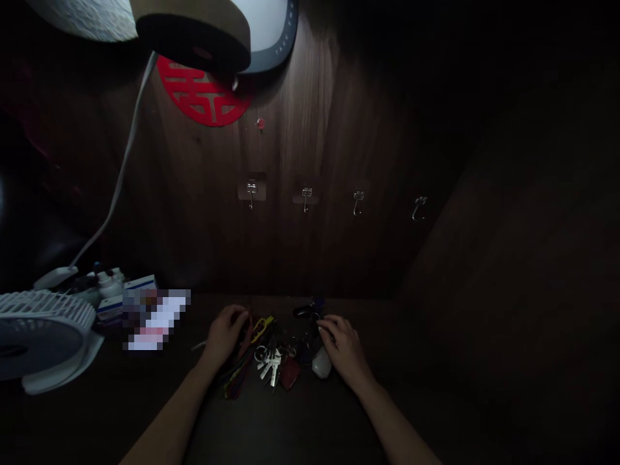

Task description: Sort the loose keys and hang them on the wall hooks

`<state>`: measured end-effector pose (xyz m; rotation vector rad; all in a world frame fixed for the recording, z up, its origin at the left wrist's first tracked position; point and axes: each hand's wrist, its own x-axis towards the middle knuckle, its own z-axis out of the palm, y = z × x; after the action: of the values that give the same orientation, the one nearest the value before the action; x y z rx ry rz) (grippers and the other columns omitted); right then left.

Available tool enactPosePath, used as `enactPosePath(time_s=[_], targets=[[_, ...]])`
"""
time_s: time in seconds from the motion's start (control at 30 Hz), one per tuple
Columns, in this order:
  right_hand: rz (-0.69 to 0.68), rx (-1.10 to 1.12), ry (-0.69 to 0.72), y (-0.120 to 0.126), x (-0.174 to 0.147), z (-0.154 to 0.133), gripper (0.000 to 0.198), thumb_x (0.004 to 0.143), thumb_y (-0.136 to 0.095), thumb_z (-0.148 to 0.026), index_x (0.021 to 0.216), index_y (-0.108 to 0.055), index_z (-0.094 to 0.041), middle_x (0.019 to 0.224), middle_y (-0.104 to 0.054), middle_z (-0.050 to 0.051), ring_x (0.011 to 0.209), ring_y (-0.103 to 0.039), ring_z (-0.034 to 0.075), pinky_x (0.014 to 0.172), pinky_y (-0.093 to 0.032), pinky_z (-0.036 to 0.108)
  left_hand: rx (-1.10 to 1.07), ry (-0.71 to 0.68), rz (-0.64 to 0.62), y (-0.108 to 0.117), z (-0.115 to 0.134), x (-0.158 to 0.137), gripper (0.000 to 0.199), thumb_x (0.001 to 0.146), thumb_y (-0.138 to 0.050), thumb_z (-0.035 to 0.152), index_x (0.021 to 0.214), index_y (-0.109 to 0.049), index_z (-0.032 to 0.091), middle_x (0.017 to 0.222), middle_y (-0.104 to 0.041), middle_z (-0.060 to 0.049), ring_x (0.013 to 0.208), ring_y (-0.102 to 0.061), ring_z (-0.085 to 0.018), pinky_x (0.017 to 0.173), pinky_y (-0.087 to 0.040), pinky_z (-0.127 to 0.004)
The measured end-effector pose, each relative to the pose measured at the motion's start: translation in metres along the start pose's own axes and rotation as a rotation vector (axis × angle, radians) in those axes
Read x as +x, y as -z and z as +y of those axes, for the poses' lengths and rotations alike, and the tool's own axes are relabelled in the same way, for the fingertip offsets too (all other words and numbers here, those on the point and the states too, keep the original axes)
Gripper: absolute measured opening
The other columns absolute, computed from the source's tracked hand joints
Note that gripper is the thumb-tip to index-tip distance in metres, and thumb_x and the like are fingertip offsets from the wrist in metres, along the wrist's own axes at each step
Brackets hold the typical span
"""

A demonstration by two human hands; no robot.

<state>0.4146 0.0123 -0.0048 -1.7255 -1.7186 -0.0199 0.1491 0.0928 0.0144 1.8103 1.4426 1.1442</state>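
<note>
In the dim head view, a pile of keys (272, 369) and key fobs lies on the dark shelf between my hands. My left hand (225, 336) is curled at the left of the pile, with its fingertips on a reddish-brown strap (246, 339). Beside that strap are a yellow strap (261, 329) and several coloured cords (235, 381). A dark red fob (290, 373) and a pale grey fob (321, 363) sit near the middle. My right hand (343, 342) has its fingers bent in a pinch at a key ring (314, 316), next to a black loop (303, 312).
Metal hooks (305, 197) stick to the wooden back panel in a row. A white fan (43, 329), small bottles (109, 283) and boxes (140, 284) stand at left. A white cable (126, 152) runs down there. Caps (194, 29) hang above a red round ornament (213, 106).
</note>
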Motion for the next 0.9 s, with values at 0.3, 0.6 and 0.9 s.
enactPosePath(time_s=[0.3, 0.6, 0.9], targets=[[0.033, 0.070, -0.038, -0.003, 0.001, 0.006, 0.025, 0.086, -0.044, -0.028, 0.097, -0.067, -0.025, 0.107, -0.061, 0.008, 0.103, -0.054, 0.024, 0.087, -0.043, 0.041, -0.304, 0.080, 0.144, 0.047, 0.030, -0.001, 0.039, 0.077, -0.052, 0.053, 0.093, -0.063, 0.019, 0.079, -0.067, -0.001, 0.069, -0.061, -0.017, 0.056, -0.047, -0.023], [0.057, 0.072, 0.016, -0.009, 0.003, 0.016, 0.022, 0.083, -0.048, -0.029, 0.094, -0.068, -0.026, 0.103, -0.063, 0.007, 0.099, -0.058, 0.024, 0.083, -0.048, 0.039, -0.421, -0.064, 0.160, 0.060, 0.075, 0.037, 0.034, 0.070, -0.063, 0.049, 0.081, -0.066, 0.017, 0.064, -0.061, 0.002, 0.056, -0.054, -0.012, 0.049, -0.040, -0.019], [0.077, 0.104, -0.007, -0.006, 0.004, 0.012, 0.022, 0.084, -0.046, -0.027, 0.092, -0.067, -0.026, 0.103, -0.062, 0.007, 0.100, -0.058, 0.024, 0.085, -0.047, 0.039, -0.356, -0.308, 0.368, 0.057, 0.144, 0.085, 0.024, 0.074, -0.060, 0.039, 0.081, -0.068, 0.018, 0.075, -0.069, 0.001, 0.073, -0.062, -0.016, 0.066, -0.046, -0.024]])
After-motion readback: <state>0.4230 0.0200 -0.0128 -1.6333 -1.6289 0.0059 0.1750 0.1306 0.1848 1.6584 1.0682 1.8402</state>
